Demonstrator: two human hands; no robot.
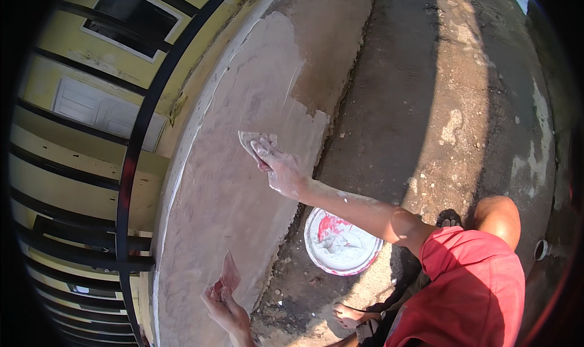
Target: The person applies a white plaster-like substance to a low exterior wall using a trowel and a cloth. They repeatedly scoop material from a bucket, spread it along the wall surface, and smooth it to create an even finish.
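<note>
My right hand, smeared with white, reaches out and grips a putty knife with a pale, coated blade held against the wall. Lower down, my left hand is closed around a reddish scraper, its pointed blade turned up in front of the same wall. Smooth greyish coating covers much of this wall; a darker brown patch shows at the upper right of it. Below my right forearm stands a round bucket of white putty with a pink-red smear inside.
Black metal railing runs along the wall's left edge, with a yellow building behind it. Rough, stained ground lies to the right, crossed by a sunlit strip. My bare foot is near the bucket. A white pipe end sticks out at far right.
</note>
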